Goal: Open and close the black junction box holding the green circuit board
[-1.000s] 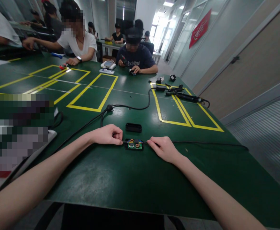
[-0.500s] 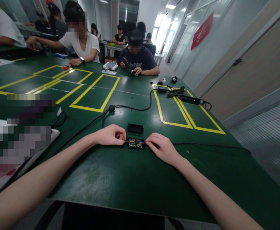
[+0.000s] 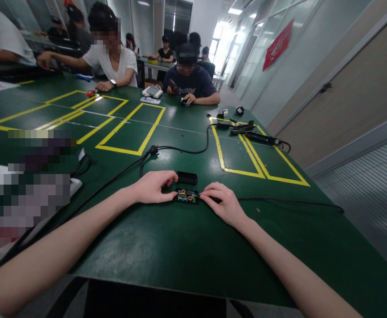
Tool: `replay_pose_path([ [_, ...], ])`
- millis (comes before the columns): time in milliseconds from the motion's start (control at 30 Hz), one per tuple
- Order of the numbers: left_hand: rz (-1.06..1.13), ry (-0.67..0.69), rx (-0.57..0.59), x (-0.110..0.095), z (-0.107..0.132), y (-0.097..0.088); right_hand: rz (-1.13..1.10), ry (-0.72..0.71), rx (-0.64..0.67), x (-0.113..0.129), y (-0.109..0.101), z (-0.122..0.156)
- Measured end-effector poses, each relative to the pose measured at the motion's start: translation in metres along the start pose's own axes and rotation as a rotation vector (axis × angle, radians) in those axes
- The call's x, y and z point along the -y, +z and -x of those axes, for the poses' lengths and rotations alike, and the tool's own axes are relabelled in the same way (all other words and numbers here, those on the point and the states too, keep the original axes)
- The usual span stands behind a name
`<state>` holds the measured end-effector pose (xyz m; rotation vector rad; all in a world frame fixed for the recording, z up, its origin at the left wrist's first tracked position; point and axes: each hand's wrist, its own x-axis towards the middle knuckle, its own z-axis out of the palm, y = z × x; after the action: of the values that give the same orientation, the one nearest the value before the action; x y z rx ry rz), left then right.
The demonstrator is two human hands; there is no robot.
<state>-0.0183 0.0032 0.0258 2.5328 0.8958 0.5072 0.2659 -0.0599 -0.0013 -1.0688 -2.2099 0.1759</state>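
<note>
A small black case (image 3: 186, 202) lies on the table before me, its circuit board (image 3: 187, 194) with copper coils and coloured wires exposed. Just behind it lies the hollow black cover (image 3: 187, 177). My left hand (image 3: 153, 185) is open, thumb tip at the left end of the case and index finger reaching to the cover's left end. At the other end, my right hand (image 3: 223, 201) is closed in a pinch on the black cable (image 3: 279, 201) where it meets the case. The fingertips hide part of that joint.
Another black cable (image 3: 123, 170) runs from the left past a round clip (image 3: 154, 150) to a black adapter (image 3: 224, 126). Black tools (image 3: 257, 137) lie at the right within yellow tape. A blurred-out white object (image 3: 74, 185) sits at left. Co-workers (image 3: 191, 81) sit across the table.
My left hand's thumb and fingers have spread from a pinch at the case's left end, the index finger moving up toward the cover. My right hand keeps its pinch.
</note>
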Motion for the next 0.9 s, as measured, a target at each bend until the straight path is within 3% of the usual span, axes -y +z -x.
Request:
replay_pose_path([
  [233, -0.124, 0.094, -0.016, 0.003, -0.001, 0.004, 0.030, 0.054, -0.077, -0.002, 0.006, 0.000],
  [433, -0.140, 0.212, -0.028, -0.005, 0.000, 0.008, 0.093, 0.002, 0.089, -0.006, 0.014, 0.001],
  [733, -0.151, 0.242, -0.045, -0.012, 0.001, 0.009, -0.056, -0.017, 0.016, 0.001, 0.005, 0.000],
  [900, -0.169, 0.257, -0.071, -0.010, 0.000, 0.008, -0.142, -0.126, 0.012, 0.007, 0.003, -0.002],
])
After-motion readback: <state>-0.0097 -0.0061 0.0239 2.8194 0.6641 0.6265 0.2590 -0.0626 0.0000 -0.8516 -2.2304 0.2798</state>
